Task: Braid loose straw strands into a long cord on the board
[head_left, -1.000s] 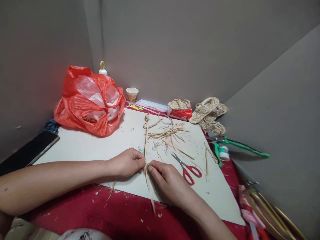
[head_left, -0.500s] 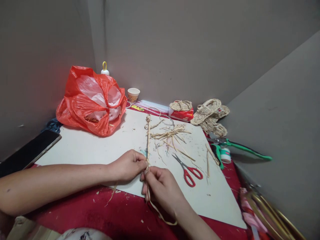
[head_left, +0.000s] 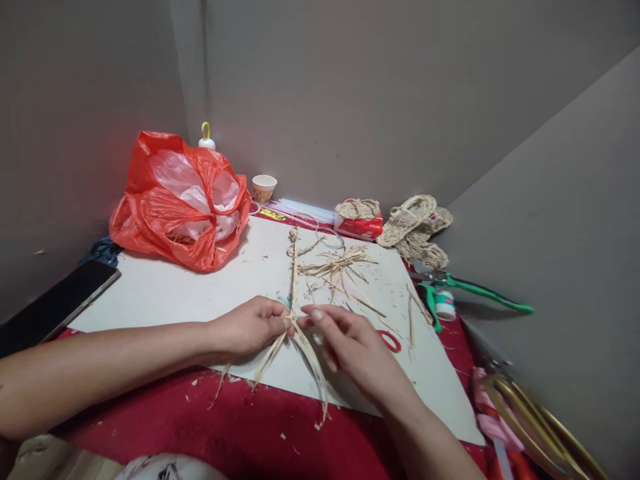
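In the head view, my left hand (head_left: pixel 253 327) pinches the near end of the straw braid (head_left: pixel 294 273), which lies on the white board (head_left: pixel 175 293) on the bench (head_left: pixel 225 427); I think this keeps the plait tight. My right hand (head_left: pixel 350 343) has its fingers spread apart, tips at the loose strands (head_left: pixel 313 363). Half a second ago this hand was curled around one strand; now it is opened and half covers the red scissors (head_left: pixel 390 341).
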`<action>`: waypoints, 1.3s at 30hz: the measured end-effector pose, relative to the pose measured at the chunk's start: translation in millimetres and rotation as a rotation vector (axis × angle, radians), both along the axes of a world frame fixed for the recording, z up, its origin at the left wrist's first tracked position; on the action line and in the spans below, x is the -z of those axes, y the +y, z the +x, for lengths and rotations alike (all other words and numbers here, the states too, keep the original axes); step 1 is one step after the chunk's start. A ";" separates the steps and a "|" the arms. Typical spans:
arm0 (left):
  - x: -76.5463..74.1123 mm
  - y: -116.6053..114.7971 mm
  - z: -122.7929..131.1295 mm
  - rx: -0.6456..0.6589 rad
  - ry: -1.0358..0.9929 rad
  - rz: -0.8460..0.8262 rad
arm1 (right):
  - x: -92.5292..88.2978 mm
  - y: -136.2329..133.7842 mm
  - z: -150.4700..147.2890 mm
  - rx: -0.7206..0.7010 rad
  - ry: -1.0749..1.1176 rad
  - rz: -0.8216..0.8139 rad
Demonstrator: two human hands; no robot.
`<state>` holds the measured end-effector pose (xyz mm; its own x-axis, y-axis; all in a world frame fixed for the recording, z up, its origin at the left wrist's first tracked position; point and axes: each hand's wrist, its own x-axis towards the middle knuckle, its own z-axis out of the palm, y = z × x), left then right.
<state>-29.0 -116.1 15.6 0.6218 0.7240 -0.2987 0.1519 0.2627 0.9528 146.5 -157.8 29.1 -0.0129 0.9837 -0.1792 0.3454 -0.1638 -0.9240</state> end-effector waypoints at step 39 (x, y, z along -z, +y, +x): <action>-4.4 -23.9 8.6 0.130 0.228 0.181 | 23.3 -5.4 -33.4 -0.036 0.704 -0.384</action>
<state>-20.4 -140.0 20.1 0.6442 0.6971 -0.3148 0.3885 0.0563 0.9197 113.1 -163.2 5.7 -0.2794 0.8520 -0.4428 -0.2864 -0.5141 -0.8085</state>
